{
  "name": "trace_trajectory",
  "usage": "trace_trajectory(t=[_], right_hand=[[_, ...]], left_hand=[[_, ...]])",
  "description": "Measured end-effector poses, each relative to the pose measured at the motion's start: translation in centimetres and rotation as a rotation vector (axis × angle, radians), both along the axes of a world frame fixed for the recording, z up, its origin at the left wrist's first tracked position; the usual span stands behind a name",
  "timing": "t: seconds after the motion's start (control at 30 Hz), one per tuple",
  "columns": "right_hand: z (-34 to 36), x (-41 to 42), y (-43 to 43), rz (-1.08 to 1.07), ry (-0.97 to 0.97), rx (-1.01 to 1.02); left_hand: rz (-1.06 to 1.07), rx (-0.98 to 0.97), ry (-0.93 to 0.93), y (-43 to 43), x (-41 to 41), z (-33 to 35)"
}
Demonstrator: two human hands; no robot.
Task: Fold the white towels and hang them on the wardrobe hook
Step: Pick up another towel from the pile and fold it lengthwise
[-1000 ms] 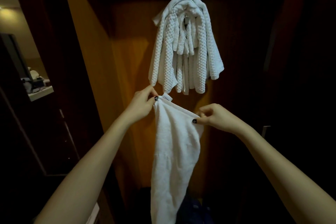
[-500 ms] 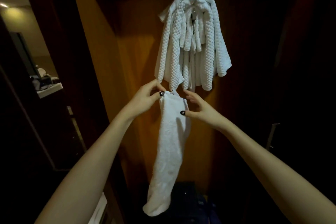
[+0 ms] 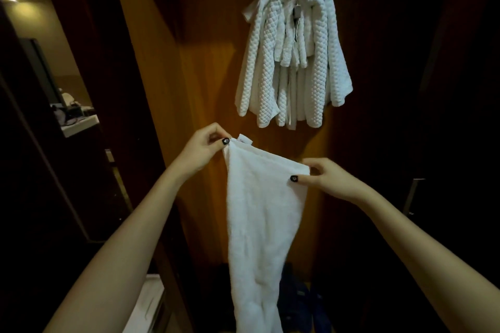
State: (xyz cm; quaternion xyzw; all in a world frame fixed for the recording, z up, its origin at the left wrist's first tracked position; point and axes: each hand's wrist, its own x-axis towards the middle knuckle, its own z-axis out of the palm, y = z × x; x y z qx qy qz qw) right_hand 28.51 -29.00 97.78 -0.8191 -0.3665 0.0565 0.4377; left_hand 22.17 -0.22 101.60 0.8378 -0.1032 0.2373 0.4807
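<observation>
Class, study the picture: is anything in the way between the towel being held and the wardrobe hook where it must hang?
Yes. The hanging towels already drape over the hook and hide it. The open air between them and the held towel, pinched by the left hand and right hand, is free.

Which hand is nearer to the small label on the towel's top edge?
Left. The left hand pinches the corner right beside the label; the right hand grips the opposite corner.

right hand (image 3: 328, 180) moved apart from left hand (image 3: 201, 147), towel (image 3: 263, 213) top edge spread wide again
</observation>
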Motion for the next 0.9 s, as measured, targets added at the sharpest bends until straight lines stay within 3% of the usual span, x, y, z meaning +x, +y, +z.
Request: trace_trajectory(t=[0.13,0.47,0.63,0.77,0.9], right_hand=[[0.6,0.5,-0.7,-0.12,-0.04,0.196],[1.6,0.4,-1.7,0.014,-0.142,-0.128],[1.2,0.9,-2.1,-0.159,-0.248,-0.169],[0.7,1.2,-2.1,-0.364,-0.264,-0.017],[0.7,1.2,-2.7,-0.408,-0.247,0.112]], left_hand=[[0.047,0.142,0.027,0.7,0.0,-0.7],[0.197,0.324,0.028,1.5,0.5,-1.8],[0.202,0.44,-0.002,0.9,1.1,-2.2],[0.191,0.413,-0.008,0.3,1.3,-2.6],[0.083,0.173,0.003,-0.5,0.6,-2.5]])
